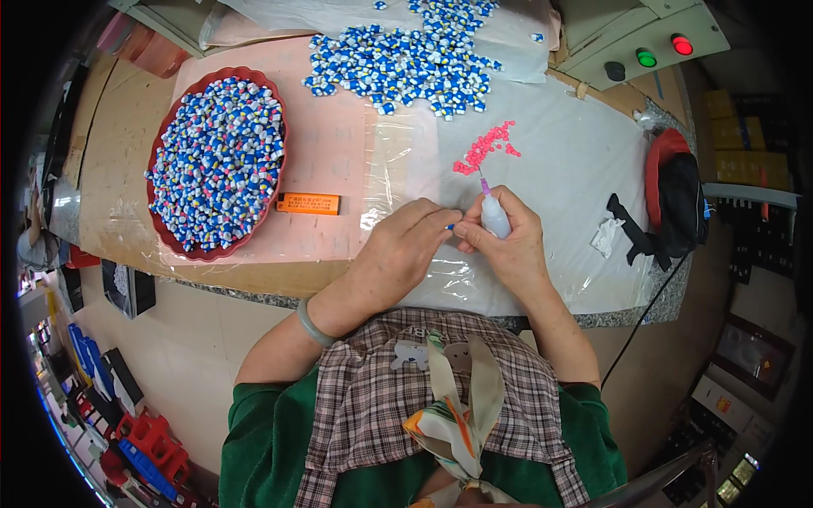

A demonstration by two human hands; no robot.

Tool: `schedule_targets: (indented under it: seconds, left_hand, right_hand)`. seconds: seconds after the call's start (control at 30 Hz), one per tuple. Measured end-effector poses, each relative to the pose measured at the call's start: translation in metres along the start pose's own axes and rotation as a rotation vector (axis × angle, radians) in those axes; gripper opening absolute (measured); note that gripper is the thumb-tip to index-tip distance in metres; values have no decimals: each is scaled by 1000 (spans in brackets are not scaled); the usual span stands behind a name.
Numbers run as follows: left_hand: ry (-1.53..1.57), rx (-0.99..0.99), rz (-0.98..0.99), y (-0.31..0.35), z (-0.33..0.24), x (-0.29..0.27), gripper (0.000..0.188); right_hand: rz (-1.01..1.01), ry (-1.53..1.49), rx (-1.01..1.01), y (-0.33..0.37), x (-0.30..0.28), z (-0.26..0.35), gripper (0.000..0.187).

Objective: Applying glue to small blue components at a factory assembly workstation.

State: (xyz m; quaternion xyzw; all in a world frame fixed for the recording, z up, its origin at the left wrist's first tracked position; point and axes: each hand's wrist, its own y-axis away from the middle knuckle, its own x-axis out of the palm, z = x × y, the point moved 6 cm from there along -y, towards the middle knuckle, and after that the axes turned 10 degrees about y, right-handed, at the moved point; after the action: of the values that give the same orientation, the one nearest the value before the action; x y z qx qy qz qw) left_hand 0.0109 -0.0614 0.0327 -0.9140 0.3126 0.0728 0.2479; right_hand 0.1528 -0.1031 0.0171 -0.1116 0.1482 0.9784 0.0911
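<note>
My right hand [518, 245] is closed round a small white squeeze bottle [495, 218] with a purple nozzle and a thin needle tip pointing away from me. The tip is at the near edge of a scatter of small pink pieces [483, 148]. Just left of the bottle, my left hand [402, 245] pinches a tiny blue piece [450, 227], mostly covered by the fingertips. Both hands nearly touch above the white sheet [559, 203]. Farther off lies a heap of small blue-and-white pieces [398, 68].
A red scalloped tray [284, 135] at the left is heaped with similar pieces in blue, white, pink and yellow. Beside it lies an orange box [312, 203]. On the right are a crumpled tissue [606, 237], a black bag [677, 203] and a control box [648, 42] with lit buttons.
</note>
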Motion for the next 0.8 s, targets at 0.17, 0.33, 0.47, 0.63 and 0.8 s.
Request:
schedule_targets:
  seconds: [0.17,0.33,0.47,0.63,0.8]
  left_hand:
    - [49,-14,-14,-5,-5,-6,21]
    - [739,-513,-40,-9,22,-7,14]
    - [847,-624,-110,-27,50,-27,11]
    - [-170,-224,-235,-49,56,-77,21]
    - [-467,-129,-138,-71,63,-61,26]
  right_hand:
    - [-16,71,-10,-1,-6,3,22]
    - [18,-60,-94,-11,-9,10,24]
    - [-54,-114,-63,-19,-19,1,18]
    - [-62,-188,-63,-23,-15,-11,10]
    - [-70,-222,-51,-18,-27,-22,8]
